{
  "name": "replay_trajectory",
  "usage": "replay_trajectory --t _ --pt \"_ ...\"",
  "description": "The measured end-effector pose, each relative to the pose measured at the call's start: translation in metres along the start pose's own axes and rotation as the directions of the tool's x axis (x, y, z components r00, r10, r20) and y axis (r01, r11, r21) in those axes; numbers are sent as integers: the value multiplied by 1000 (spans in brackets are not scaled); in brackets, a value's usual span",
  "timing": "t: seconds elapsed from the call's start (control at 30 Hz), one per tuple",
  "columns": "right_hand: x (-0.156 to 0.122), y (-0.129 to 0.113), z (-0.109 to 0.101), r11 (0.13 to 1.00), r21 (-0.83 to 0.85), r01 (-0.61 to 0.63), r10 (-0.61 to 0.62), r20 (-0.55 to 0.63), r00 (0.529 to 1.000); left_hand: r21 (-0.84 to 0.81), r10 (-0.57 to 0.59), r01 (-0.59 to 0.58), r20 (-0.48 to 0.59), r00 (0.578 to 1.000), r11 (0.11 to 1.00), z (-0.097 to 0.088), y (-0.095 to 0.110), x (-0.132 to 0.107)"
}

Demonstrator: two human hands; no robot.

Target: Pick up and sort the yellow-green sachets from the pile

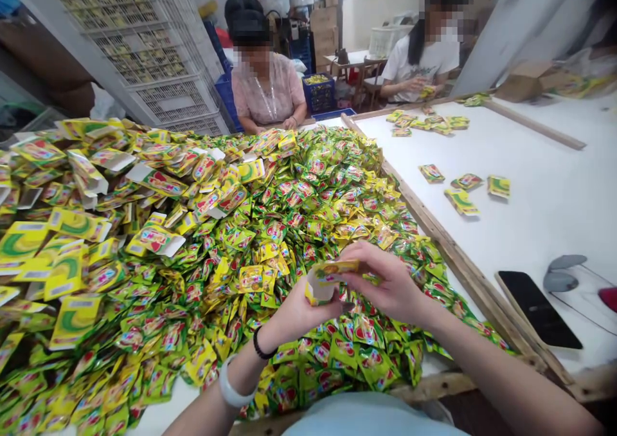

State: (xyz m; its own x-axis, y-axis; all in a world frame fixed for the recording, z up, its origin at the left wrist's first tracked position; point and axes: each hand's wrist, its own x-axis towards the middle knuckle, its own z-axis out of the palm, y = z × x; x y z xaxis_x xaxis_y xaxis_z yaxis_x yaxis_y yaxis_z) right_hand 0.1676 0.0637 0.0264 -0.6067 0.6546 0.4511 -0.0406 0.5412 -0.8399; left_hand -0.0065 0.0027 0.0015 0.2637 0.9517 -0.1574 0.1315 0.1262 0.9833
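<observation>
My left hand (315,314) is closed around a small carton (319,289), whose white inside shows at its open end. Fingers of my right hand (388,285) pinch a yellow printed packet (337,267) right at the carton's mouth. How far the packet sits inside the carton I cannot tell. Beneath both hands spreads a deep heap of green and yellow sachets (308,217). To the left, many yellow cartons (67,272) lie on the heap, several with open white ends.
A wooden strip (434,236) borders the heap on the right. Beyond it, a phone (540,307), sunglasses (562,281) and several filled-looking cartons (461,201) lie on the white tabletop (540,191). Two people sit across the table. Stacked white crates (168,101) stand at left.
</observation>
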Motion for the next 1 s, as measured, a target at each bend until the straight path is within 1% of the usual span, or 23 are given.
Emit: replay_trajectory --t 0.03,0.07,0.1,0.13,0.2,0.23,0.27,0.37,0.4,0.43,0.47,0.5,0.6,0.67,0.73,0.77,0.8,0.83,0.87,0.9,0.93,0.97,1.0 --pt "0 -1 -1 994 -102 43 -33 102 994 4 7 -7 6 1000 1000 0 1 0" --pt "0 -2 -3 978 -195 75 -35 201 979 12 5 -5 15 1000 1000 1 1 1" --pt "-2 -5 -3 955 -280 95 -10 291 957 27 -2 1 28 1000 1000 1 2 1" --pt "-4 -8 -3 927 -358 111 29 364 931 50 -5 3 38 999 999 1 2 1" --pt "-10 -14 -1 878 -461 130 97 435 895 118 7 -16 72 997 993 2 1 0" --pt "-14 -17 0 875 -469 121 112 439 891 139 15 -28 94 995 990 3 0 -1" --pt "-19 -19 0 890 -448 87 122 417 901 137 12 -29 122 993 990 4 -2 -2" --pt "-33 -15 -1 958 -277 -70 141 244 960 52 -57 48 208 976 998 6 -10 -6" --pt "-38 -12 -2 968 -231 -99 145 196 970 34 -74 68 222 972 997 7 -13 -6" --pt "-43 -9 -3 973 -206 -107 143 171 975 31 -75 70 228 971 997 8 -16 -7" --pt "-48 -6 -3 976 -195 -103 139 181 974 38 -65 58 234 970 998 9 -19 -7" --pt "-52 -4 -3 977 -189 -101 142 218 966 43 -49 40 244 968 998 11 -22 -7" --pt "-61 -4 6 973 -170 -154 204 333 920 -23 -10 18 306 952 1000 19 -30 -3" --pt "-65 -6 11 967 -171 -191 240 340 909 -64 -21 45 333 943 997 25 -31 -1" --pt "-67 -4 7 959 -201 -201 254 292 922 -32 -33 47 343 939 998 26 -29 1" --pt "-67 -1 0 951 -235 -201 258 245 935 12 -18 15 325 945 1000 23 -27 2" --pt "-66 4 -12 937 -287 -202 258 176 950 77 18 -40 270 963 996 17 -24 3" --pt "-65 10 -28 910 -356 -210 253 78 964 170 76 -106 171 982 980 9 -23 5" --pt "-64 17 -47 864 -447 -232 234 -52 971 293 155 -156 29 988 943 -3 -23 7" --pt "-62 25 -67 793 -544 -273 198 -193 961 437 242 -161 -135 961 885 -18 -25 9" --pt "-60 33 -86 685 -646 -336 144 -332 932 573 323 -105 -293 900 813 -33 -30 13" --pt "-57 42 -103 536 -737 -412 80 -441 894 669 382 -4 -420 823 744 -49 -37 16" --pt "-54 50 -115 401 -788 -468 31 -498 866 718 408 108 -505 761 688 -64 -45 19"
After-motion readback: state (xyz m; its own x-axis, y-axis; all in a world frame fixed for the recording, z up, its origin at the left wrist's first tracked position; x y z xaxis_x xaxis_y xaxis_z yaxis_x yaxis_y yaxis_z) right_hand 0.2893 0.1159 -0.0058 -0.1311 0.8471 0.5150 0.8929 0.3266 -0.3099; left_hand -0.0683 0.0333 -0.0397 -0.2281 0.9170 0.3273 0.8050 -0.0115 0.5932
